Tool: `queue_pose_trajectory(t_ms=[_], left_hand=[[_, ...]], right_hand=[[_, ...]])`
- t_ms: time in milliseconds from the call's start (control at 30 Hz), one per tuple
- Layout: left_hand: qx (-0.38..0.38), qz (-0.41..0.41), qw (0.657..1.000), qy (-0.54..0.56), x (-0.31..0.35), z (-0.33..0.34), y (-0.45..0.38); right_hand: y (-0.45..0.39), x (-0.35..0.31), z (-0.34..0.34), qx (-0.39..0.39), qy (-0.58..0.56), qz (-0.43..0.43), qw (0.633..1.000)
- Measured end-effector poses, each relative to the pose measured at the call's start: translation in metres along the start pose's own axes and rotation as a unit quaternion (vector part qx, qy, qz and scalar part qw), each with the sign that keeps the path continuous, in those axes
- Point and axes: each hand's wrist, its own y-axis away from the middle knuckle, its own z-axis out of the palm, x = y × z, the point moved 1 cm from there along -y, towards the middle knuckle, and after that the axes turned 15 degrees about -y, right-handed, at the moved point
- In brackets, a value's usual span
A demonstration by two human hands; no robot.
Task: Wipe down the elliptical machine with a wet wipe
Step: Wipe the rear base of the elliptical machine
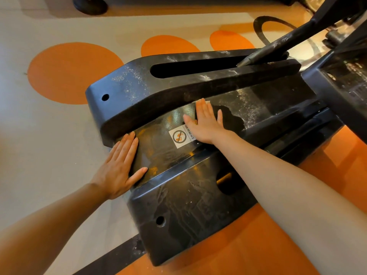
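The black rear base of the elliptical machine [178, 86] fills the middle of the view, dusty on its two raised rail housings and glossy wet on the sunken centre panel. My right hand [204, 124] lies flat on that centre panel, fingers straight, pressing a white wet wipe [207, 101] of which only a corner shows past the fingertips. My left hand [119, 169] rests flat at the panel's near left edge, fingers straight, holding nothing. A white no-step sticker [181, 136] sits between the two hands.
A black bar [278, 46] runs from the far rail slot up to the right. The near rail housing [188, 211] lies under my right forearm. The floor is beige with orange circles [69, 72]; a black foot of another machine [90, 4] stands top left.
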Motion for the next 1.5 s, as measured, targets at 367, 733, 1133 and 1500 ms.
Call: queue_pose_trajectory(t_ms=[367,733,1133,1500], left_hand=[[-0.014,-0.006,1.0,0.001,0.0,0.002,0.0],[-0.017,-0.009,1.0,-0.001,0.001,0.0,-0.001],[-0.011,-0.005,1.0,-0.008,-0.001,0.003,-0.002],[-0.001,0.0,1.0,-0.005,-0.001,0.003,0.0]], right_hand=[[-0.008,-0.003,-0.001,0.023,-0.05,0.023,0.998],[-0.013,0.007,-0.011,0.002,-0.033,0.031,0.999],[0.019,0.011,-0.018,-0.205,0.132,-0.092,0.965],[0.005,0.039,-0.028,-0.114,0.056,-0.021,0.992]])
